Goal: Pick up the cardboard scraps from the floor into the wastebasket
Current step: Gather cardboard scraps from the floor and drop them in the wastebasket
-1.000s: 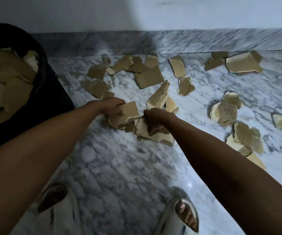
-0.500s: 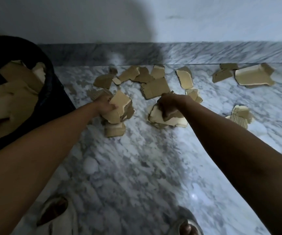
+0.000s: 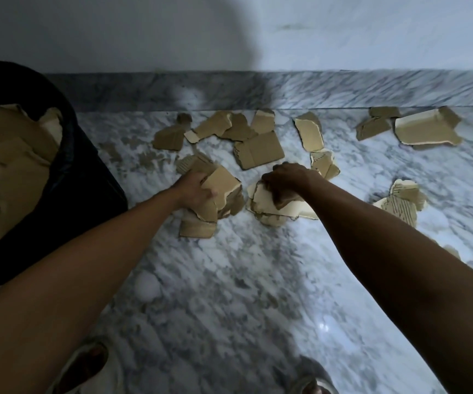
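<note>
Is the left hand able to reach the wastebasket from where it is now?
Probably yes. The left hand grips cardboard scraps just right of the wastebasket, and only bare floor lies between them.

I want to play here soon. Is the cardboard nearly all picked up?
Not yet. The wastebasket already holds scraps. The left hand and right hand each grip a bunch of pieces. Many loose scraps remain along the wall and at the right.

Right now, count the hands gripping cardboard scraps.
2. The left hand grips a bundle beside the wastebasket; the right hand grips a pale stack at mid-floor.
</note>
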